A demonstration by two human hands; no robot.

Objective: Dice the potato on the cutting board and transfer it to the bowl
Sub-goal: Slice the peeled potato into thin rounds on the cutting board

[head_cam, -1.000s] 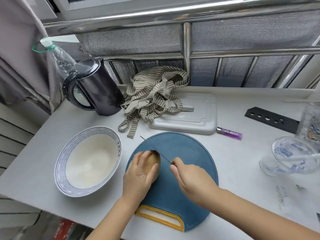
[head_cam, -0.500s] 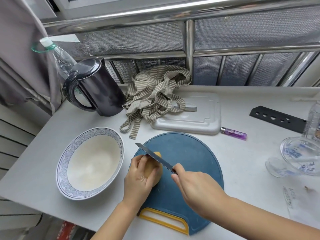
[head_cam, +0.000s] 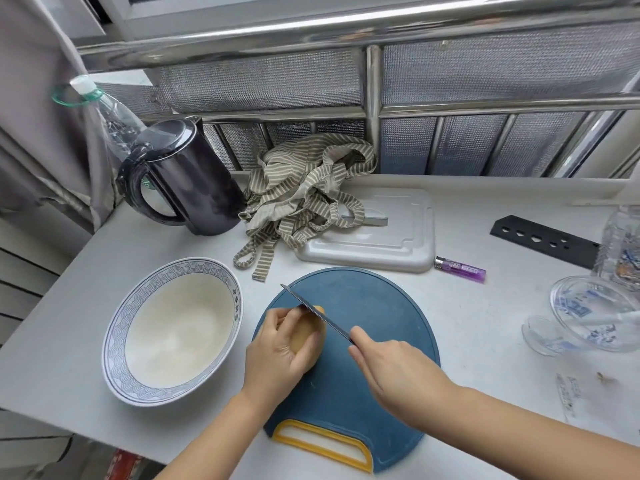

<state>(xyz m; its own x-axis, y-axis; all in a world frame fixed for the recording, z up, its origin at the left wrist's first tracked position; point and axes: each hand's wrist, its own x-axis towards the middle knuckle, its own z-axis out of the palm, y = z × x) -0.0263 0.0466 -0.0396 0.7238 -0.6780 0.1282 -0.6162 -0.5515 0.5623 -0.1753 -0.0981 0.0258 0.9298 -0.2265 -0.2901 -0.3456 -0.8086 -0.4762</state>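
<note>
Potato sits whole on the board, firm, round, likely to roll: your left hand cups its left flank, your right hand grips the knife laid across it.

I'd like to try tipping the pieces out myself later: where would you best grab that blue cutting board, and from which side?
By the yellow handle at the near edge of the cutting board, coming from the person's side. Its slot lets fingers curl through, and it lies clear of the potato, which the left hand holds farther up the board.
</note>
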